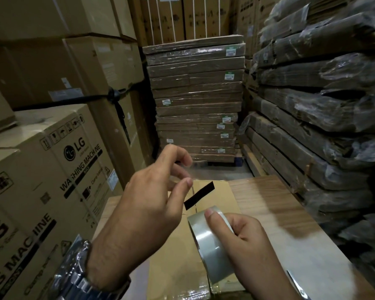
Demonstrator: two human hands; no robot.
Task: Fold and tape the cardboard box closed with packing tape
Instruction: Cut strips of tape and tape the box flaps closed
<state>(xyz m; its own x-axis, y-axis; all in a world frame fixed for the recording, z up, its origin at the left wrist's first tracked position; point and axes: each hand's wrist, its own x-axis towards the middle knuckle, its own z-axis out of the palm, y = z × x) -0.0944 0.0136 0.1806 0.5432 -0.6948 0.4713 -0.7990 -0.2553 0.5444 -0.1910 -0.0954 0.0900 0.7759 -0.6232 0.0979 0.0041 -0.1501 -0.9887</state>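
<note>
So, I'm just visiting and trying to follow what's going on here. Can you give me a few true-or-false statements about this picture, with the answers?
1. The right hand grips the tape roll. True.
2. The wristwatch is on the right wrist. False: it is worn at the wrist of the left hand.
3. The cardboard box lies on a wood-grain table. True.
4. The printed boxes stacked at the left say "refrigerator". False: they read "washing machine".
</note>
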